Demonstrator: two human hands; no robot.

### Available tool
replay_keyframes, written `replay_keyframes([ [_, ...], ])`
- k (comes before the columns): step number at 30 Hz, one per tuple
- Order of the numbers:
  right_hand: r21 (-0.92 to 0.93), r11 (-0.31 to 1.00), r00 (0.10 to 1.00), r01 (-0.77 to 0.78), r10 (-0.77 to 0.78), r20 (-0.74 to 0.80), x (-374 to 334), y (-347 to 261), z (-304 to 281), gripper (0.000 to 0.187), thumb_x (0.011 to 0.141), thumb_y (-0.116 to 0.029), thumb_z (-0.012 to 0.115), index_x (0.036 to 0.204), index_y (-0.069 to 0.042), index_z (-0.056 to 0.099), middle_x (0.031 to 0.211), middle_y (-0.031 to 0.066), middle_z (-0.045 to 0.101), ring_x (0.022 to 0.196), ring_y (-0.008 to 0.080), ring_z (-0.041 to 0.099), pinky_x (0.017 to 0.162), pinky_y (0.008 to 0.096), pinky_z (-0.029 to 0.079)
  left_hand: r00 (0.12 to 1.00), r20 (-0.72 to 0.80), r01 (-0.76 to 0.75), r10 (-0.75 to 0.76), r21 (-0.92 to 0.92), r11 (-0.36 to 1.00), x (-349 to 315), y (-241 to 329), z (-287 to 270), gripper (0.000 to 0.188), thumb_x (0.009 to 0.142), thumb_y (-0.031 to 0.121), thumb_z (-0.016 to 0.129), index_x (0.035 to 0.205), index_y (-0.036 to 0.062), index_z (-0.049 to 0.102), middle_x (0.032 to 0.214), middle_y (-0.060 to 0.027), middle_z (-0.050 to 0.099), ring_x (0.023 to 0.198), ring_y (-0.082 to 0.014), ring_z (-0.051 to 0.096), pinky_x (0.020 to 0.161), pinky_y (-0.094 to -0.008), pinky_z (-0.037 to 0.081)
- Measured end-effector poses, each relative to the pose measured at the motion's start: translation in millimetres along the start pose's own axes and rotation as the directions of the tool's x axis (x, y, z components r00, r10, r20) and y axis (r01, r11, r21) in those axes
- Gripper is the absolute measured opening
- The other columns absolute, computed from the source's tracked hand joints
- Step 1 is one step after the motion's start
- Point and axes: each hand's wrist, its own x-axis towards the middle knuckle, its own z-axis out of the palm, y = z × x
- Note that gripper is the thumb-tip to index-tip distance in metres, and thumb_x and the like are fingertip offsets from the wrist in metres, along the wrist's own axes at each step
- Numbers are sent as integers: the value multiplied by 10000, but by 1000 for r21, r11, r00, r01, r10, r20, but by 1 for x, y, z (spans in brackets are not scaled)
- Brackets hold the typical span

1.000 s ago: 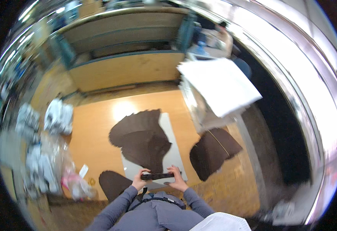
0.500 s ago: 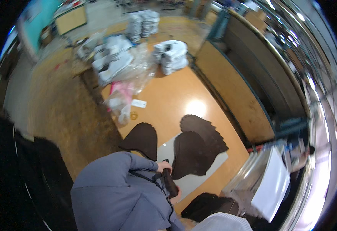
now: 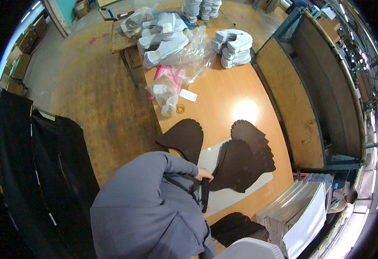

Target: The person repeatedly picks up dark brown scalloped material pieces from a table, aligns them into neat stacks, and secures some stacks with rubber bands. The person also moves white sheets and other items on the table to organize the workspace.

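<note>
My left hand [image 3: 204,174] is closed on the upper end of a narrow, dark brown piece [image 3: 205,192], which looks folded or seen edge-on. At its lower end only a sliver of my right hand [image 3: 207,209] shows, closed against the piece; the rest is hidden by it and my grey sleeve. Right of my hands, overlapping dark brown cut pieces [image 3: 240,162] with scalloped edges lie in a fanned stack on a pale sheet [image 3: 223,201]. Another brown piece [image 3: 186,136] lies beyond my left hand, at the table's left edge.
More dark pieces [image 3: 236,228] lie at the near right, by a tall stack of sheets [image 3: 279,207]. Farther along the table [image 3: 217,97] are a clear bag [image 3: 165,93], a white label [image 3: 188,95] and light grey stacks [image 3: 234,47]. A wooden-sided rack [image 3: 288,103] borders the right side.
The view has shifted, so the table sits farther right and higher. The piece in my hands is more upright, and less of my right hand shows. The pieces on the table look unmoved.
</note>
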Motion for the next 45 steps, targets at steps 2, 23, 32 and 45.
replay_keyframes([
  [2, -36, 999, 1000, 6, -6, -15, -7, -13, -1, 388, 782, -130, 614, 1105, 63, 523, 1190, 163, 486, 1014, 209, 504, 855, 340, 424, 999, -52, 2, -4, -42, 999, -10, 6, 4, 403, 587, -101, 539, 951, 66, 498, 901, -158, 549, 901, -349, 513, 730, -437, 396],
  [23, -228, 966, 844, 125, 17, 535, 102, -64, 172, 553, 669, -64, 707, 1158, 7, 460, 1067, 161, 590, 991, 260, 568, 877, 337, 425, 270, -636, 419, -723, -598, 683, -194, 2, -94, 611, 751, 253, 683, 1238, -19, 435, 1197, -214, 520, 1121, -282, 505, 944, -352, 387],
  [32, -559, 783, 889, 274, 16, 458, 98, -52, 208, 849, 602, -127, 763, 1308, -57, 298, 1256, 256, 408, 1098, 387, 476, 893, 409, 419, 158, -678, 637, -718, -486, 599, -211, -21, -88, 782, 699, 282, 729, 1327, 47, 327, 1263, -220, 447, 1173, -345, 434, 949, -405, 379],
  [45, -715, 454, 766, 533, 102, 635, 87, -45, 202, 776, 641, -312, 723, 1310, -265, 333, 1129, 282, 419, 830, 429, 586, 691, 475, 501, 377, -566, 904, -733, 51, 425, -197, 24, -95, 1002, 622, 78, 727, 1367, 425, 154, 1298, -240, 337, 1084, -408, 486, 845, -473, 464],
])
